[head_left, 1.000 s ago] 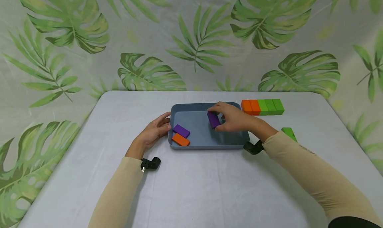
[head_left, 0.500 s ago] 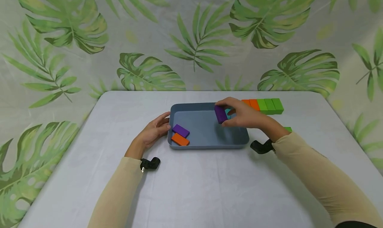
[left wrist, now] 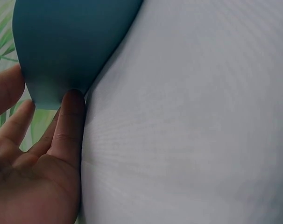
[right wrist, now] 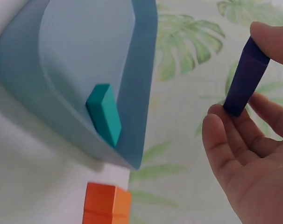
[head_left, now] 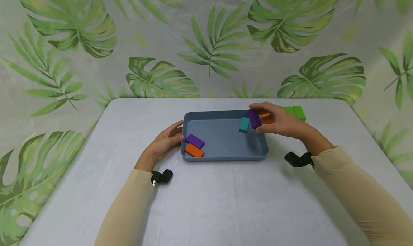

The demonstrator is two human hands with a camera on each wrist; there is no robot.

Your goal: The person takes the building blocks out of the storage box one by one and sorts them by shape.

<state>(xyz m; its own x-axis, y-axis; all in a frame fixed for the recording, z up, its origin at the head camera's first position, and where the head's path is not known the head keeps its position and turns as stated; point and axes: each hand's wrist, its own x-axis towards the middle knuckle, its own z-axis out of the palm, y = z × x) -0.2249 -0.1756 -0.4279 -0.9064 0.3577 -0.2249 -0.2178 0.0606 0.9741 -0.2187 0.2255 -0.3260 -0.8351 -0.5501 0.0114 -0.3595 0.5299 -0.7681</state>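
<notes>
My right hand (head_left: 279, 120) pinches a purple block (head_left: 254, 119) between thumb and fingertips, above the tray's back right corner. In the right wrist view the purple block (right wrist: 246, 77) is held up, apart from the tray. My left hand (head_left: 166, 141) touches the left side of the blue-grey tray (head_left: 226, 159). The left wrist view shows its fairly straight fingers (left wrist: 69, 121) against the tray's outer wall (left wrist: 71, 46). A teal block (head_left: 244, 124) lies inside the tray at the back right. Another purple block (head_left: 195, 141) and an orange block (head_left: 194, 150) lie at its front left.
Beyond the tray's right side stand orange blocks (head_left: 267, 119) and green blocks (head_left: 295, 112) in a row, partly hidden by my right hand. A white cloth covers the table (head_left: 206, 203). A leaf-patterned cloth (head_left: 161, 41) hangs behind.
My right hand has moved right and back with the purple block, from over the tray toward its back right corner. The teal block now shows. My left hand has stayed in place.
</notes>
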